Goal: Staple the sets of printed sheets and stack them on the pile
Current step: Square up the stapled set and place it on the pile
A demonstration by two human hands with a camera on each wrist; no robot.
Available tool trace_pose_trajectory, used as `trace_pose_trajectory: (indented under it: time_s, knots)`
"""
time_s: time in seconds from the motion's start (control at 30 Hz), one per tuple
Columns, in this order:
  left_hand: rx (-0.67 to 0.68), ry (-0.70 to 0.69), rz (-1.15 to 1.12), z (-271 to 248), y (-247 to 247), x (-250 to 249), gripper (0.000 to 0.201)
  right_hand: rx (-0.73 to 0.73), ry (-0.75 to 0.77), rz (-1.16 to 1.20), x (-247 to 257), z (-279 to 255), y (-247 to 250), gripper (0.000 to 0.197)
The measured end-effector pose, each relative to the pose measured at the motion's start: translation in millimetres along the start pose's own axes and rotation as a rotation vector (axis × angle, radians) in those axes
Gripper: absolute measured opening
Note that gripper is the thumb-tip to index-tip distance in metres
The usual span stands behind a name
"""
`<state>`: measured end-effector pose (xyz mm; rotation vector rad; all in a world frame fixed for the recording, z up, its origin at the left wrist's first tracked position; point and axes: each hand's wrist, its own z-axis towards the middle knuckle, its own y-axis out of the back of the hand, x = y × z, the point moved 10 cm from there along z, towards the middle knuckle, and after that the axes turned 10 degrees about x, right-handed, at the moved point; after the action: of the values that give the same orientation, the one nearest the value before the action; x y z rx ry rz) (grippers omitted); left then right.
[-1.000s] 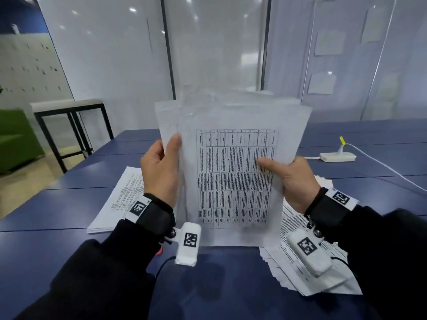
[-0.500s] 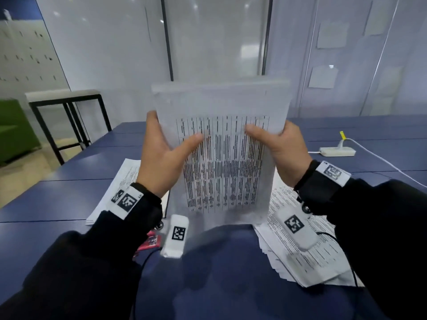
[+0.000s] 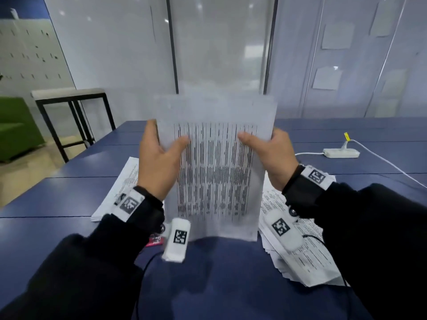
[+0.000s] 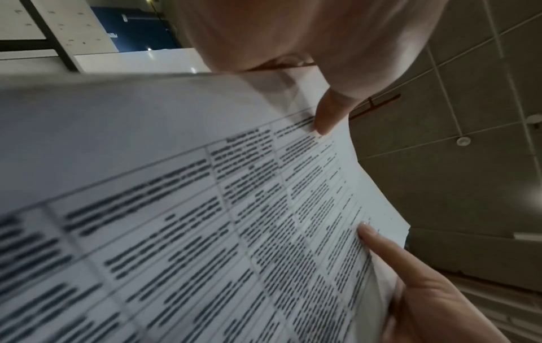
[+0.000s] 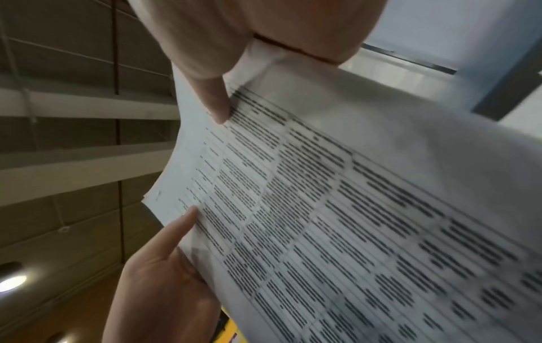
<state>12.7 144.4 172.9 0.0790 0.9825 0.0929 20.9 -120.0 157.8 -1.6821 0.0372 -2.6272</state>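
I hold a set of printed sheets (image 3: 215, 181) upright in front of me over the blue table (image 3: 69, 197). My left hand (image 3: 161, 158) grips its left edge, thumb (image 4: 325, 116) on the printed front. My right hand (image 3: 268, 153) grips the right edge, thumb (image 5: 217, 104) also on the front. The sheets look squared together and blurred. Whether their lower edge touches the table I cannot tell. A neat pile of sheets (image 3: 120, 188) lies behind my left wrist. A looser, fanned heap of sheets (image 3: 300, 255) lies under my right forearm.
A small red object (image 3: 154, 240) peeks out beside my left wrist. A white power strip (image 3: 339, 153) with its cable lies at the right. A black-legged stool (image 3: 69, 98) and a green seat (image 3: 13, 128) stand beyond the table's left side.
The sheets were fanned apart a second ago and now sit aligned. Both hands have slid up to the side edges and the set has risen slightly.
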Motion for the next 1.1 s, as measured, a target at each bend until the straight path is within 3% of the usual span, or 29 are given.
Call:
trace_pose_trajectory:
  time_s: [0.13, 0.33, 0.6, 0.67, 0.77, 0.8, 0.9, 1.0, 1.1]
  knots:
    - [0.015, 0.084, -0.023, -22, -4, 29, 0.034, -0.012, -0.046, 0.015, -24, -17, -3, 0.021]
    - [-0.028, -0.016, -0.099, 9, 4, -6, 0.046, -0.040, 0.077, 0.024, 19, 2, -10, 0.015]
    - [0.001, 0.074, -0.110, -8, 0, 12, 0.045, 0.043, 0.061, -0.028, 14, -6, -15, 0.017]
    - [-0.015, 0.048, -0.099, 6, 2, 0, 0.055, 0.030, 0.092, -0.034, 30, 4, -19, 0.018]
    - [-0.069, 0.037, -0.073, 28, 11, -5, 0.090, -0.021, 0.127, -0.003, 49, 14, -18, 0.029]
    - [-0.072, 0.040, -0.075, 28, 11, -6, 0.089, -0.031, 0.122, 0.004, 48, 15, -17, 0.029]
    - [-0.028, 0.077, -0.076, 5, 2, 1, 0.049, -0.008, 0.040, -0.028, 20, 9, -16, 0.031]
    - [0.030, 0.118, -0.087, -16, -7, 24, 0.036, 0.004, -0.033, -0.028, -7, -3, -17, 0.070]
    - [0.014, 0.110, -0.085, -10, -4, 24, 0.033, 0.012, -0.003, -0.017, -2, 2, -17, 0.058]
